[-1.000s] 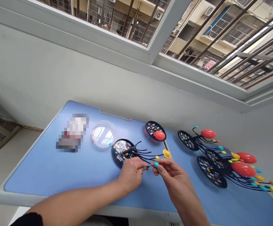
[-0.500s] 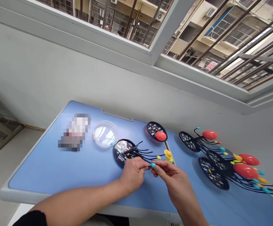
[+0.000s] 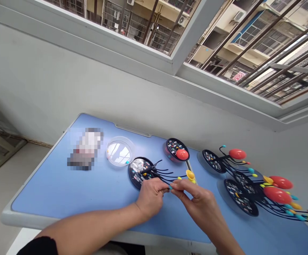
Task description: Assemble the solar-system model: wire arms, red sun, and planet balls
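My left hand (image 3: pixel 150 197) rests near the table's front edge, its fingers closed on the thin black wires of a black round disc model (image 3: pixel 140 173). The disc has a printed face, and its wires fan out to the right. My right hand (image 3: pixel 195 200) pinches a small cyan bead (image 3: pixel 170 188) at a wire's end, with the fingertips of both hands almost touching. Fingers hide most of the bead. Small yellow beads (image 3: pixel 179 178) sit on nearby wire ends.
The blue table (image 3: pixel 44 198) also holds a black disc with a red ball (image 3: pixel 177 149), a yellow piece (image 3: pixel 190 175), a transparent round dish (image 3: pixel 119 151) with small beads, a pixelated packet (image 3: pixel 84 149), and several wired disc models (image 3: pixel 240 197) at the right. A barred window is above.
My right hand has moved left, closer to my left hand, and its fingers now cover more of the cyan bead. The whole view has shifted slightly.
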Demonstrator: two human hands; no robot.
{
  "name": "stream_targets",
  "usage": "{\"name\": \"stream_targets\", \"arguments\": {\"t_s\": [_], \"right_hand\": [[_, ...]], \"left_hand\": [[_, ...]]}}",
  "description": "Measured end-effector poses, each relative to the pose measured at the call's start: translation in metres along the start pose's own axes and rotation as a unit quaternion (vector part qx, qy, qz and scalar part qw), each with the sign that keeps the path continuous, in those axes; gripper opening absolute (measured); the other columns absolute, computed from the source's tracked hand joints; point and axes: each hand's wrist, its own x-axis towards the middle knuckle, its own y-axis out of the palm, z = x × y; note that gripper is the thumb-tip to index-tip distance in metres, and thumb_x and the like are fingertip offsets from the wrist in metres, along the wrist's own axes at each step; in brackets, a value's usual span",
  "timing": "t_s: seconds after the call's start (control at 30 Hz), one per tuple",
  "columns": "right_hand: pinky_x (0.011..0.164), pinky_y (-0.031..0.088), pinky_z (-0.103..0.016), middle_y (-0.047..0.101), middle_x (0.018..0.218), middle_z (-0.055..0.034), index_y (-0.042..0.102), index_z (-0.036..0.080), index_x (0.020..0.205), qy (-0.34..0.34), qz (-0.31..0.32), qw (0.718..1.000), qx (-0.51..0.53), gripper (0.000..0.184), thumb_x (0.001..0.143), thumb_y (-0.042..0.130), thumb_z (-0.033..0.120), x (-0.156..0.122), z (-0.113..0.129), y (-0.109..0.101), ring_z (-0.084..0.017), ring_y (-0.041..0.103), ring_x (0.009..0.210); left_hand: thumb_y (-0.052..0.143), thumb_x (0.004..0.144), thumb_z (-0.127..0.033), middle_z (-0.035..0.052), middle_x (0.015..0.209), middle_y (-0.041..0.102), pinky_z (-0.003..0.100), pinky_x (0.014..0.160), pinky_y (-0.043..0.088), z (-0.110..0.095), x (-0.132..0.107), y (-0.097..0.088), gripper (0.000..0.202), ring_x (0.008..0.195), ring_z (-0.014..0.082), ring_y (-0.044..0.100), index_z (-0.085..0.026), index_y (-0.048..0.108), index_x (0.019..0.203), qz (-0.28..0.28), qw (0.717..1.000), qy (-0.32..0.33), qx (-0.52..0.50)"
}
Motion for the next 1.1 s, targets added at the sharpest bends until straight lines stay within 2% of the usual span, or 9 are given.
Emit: {"name": "stream_targets", "arguments": {"t_s": [0.2, 0.37, 0.5, 0.63, 0.73, 0.8, 0.87, 1.0, 1.1], "right_hand": [[0.055, 0.048, -0.022, 0.064, 0.068, -0.0005, 0.054, 0.022, 0.065, -0.033, 0.003, 0.999, -0.029, 0.022, 0.085, 0.047, 0.027, 0.001, 0.003, 0.005, -0.013, 0.061, 0.061], [0.064, 0.051, -0.023, 0.067, 0.078, -0.0028, 0.061, 0.022, 0.077, -0.027, -0.074, 0.997, -0.006, 0.014, 0.085, 0.049, 0.026, -0.005, 0.001, 0.013, -0.015, 0.064, 0.073], [0.064, 0.053, -0.023, 0.067, 0.086, -0.0033, 0.060, 0.023, 0.102, -0.003, -0.142, 0.990, 0.000, 0.021, 0.082, 0.053, 0.024, -0.017, 0.002, 0.015, -0.014, 0.064, 0.067], [0.061, 0.052, -0.020, 0.067, 0.080, -0.0023, 0.063, 0.023, 0.092, -0.010, -0.178, 0.984, 0.017, 0.015, 0.081, 0.054, 0.018, -0.031, 0.008, 0.018, -0.013, 0.063, 0.068], [0.060, 0.052, -0.019, 0.067, 0.075, -0.0020, 0.064, 0.023, 0.090, -0.026, -0.144, 0.988, 0.055, 0.017, 0.082, 0.051, 0.016, -0.035, 0.010, 0.025, -0.013, 0.064, 0.068], [0.058, 0.052, -0.019, 0.068, 0.073, -0.0024, 0.065, 0.022, 0.094, -0.016, -0.129, 0.989, 0.069, 0.020, 0.084, 0.048, 0.018, -0.035, 0.009, 0.033, -0.013, 0.064, 0.066], [0.059, 0.052, -0.020, 0.069, 0.076, -0.0038, 0.065, 0.021, 0.097, 0.000, -0.129, 0.989, 0.070, 0.022, 0.085, 0.047, 0.021, -0.034, 0.006, 0.040, -0.014, 0.065, 0.067], [0.058, 0.053, -0.021, 0.070, 0.079, -0.0057, 0.063, 0.018, 0.104, 0.029, -0.147, 0.986, 0.065, 0.027, 0.085, 0.045, 0.025, -0.031, -0.001, 0.048, -0.014, 0.065, 0.065], [0.056, 0.053, -0.021, 0.070, 0.077, -0.0060, 0.062, 0.016, 0.107, 0.046, -0.143, 0.986, 0.067, 0.029, 0.086, 0.044, 0.025, -0.029, -0.003, 0.049, -0.014, 0.064, 0.061]], "left_hand": [[0.042, 0.076, -0.004, -0.0017, 0.053, 0.053, 0.019, 0.055, 0.037, -0.001, 0.001, -0.002, 0.030, 0.057, 0.0104, 0.050, -0.016, 0.063, 0.057, 0.009, 1.000, -0.005, 0.013], [0.043, 0.080, -0.008, -0.0002, 0.058, 0.058, 0.020, 0.058, 0.041, -0.003, 0.003, -0.003, 0.030, 0.059, 0.0110, 0.052, -0.016, 0.065, 0.060, -0.007, 1.000, 0.006, 0.014], [0.044, 0.081, -0.010, 0.0034, 0.079, 0.068, 0.024, 0.067, 0.049, -0.003, 0.002, -0.002, 0.027, 0.069, 0.0136, 0.060, -0.018, 0.069, 0.086, -0.012, 1.000, 0.001, 0.001], [0.045, 0.079, -0.008, 0.0098, 0.108, 0.063, 0.030, 0.088, 0.046, -0.006, -0.005, -0.007, 0.035, 0.098, 0.0181, 0.058, -0.013, 0.059, 0.110, -0.042, 0.998, 0.020, 0.034], [0.039, 0.082, -0.009, 0.0091, 0.096, 0.066, 0.029, 0.079, 0.049, -0.010, -0.012, -0.016, 0.034, 0.089, 0.0166, 0.061, -0.014, 0.060, 0.107, -0.050, 0.994, 0.055, 0.082], [0.037, 0.083, -0.010, 0.0063, 0.080, 0.066, 0.026, 0.067, 0.051, -0.014, -0.014, -0.023, 0.033, 0.073, 0.0151, 0.061, -0.017, 0.064, 0.100, -0.038, 0.990, 0.059, 0.125], [0.037, 0.082, -0.012, 0.0050, 0.073, 0.066, 0.025, 0.063, 0.050, -0.016, -0.013, -0.029, 0.032, 0.066, 0.0149, 0.061, -0.019, 0.065, 0.097, -0.017, 0.985, 0.046, 0.167], [0.035, 0.083, -0.014, 0.0074, 0.083, 0.069, 0.027, 0.066, 0.050, -0.021, -0.001, -0.034, 0.039, 0.072, 0.0181, 0.064, -0.019, 0.056, 0.115, 0.054, 0.968, -0.007, 0.244], [0.032, 0.083, -0.016, 0.0111, 0.083, 0.070, 0.033, 0.065, 0.050, -0.029, 0.014, -0.034, 0.046, 0.072, 0.0239, 0.065, -0.017, 0.043, 0.128, 0.132, 0.933, -0.062, 0.330]]}}
